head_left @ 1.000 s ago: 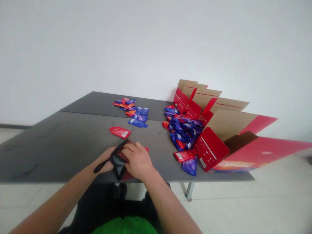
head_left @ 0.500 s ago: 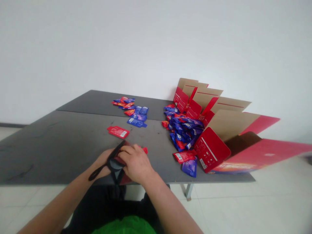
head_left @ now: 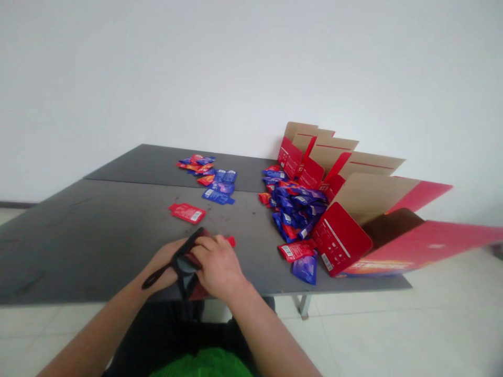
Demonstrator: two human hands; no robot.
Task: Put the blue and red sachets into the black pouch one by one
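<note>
My left hand [head_left: 168, 257] is at the table's near edge, beside a black item [head_left: 184, 266] with a thin loop strap and a dark red part [head_left: 199, 292]; its kind is unclear. The left fingers are hidden behind this item. My right hand [head_left: 220, 267] lies over it from the right, fingers bent and closed on its upper part. A small red tip [head_left: 231, 241] shows just beyond the right knuckles, the rest covered. Ahead of the hands a flat red pouch [head_left: 187, 213] with a white label lies on the table.
Blue and red pouches [head_left: 218, 187] lie farther back on the grey table [head_left: 98, 230]. To the right is a heap of blue and red pouches [head_left: 296, 201]. Open red cardboard boxes [head_left: 341, 241] stand in a row along the right side, flaps up, against the white wall.
The view has shifted slightly, so the pouches appear a little farther left. Both hands keep nearly the same pose around the black item.
</note>
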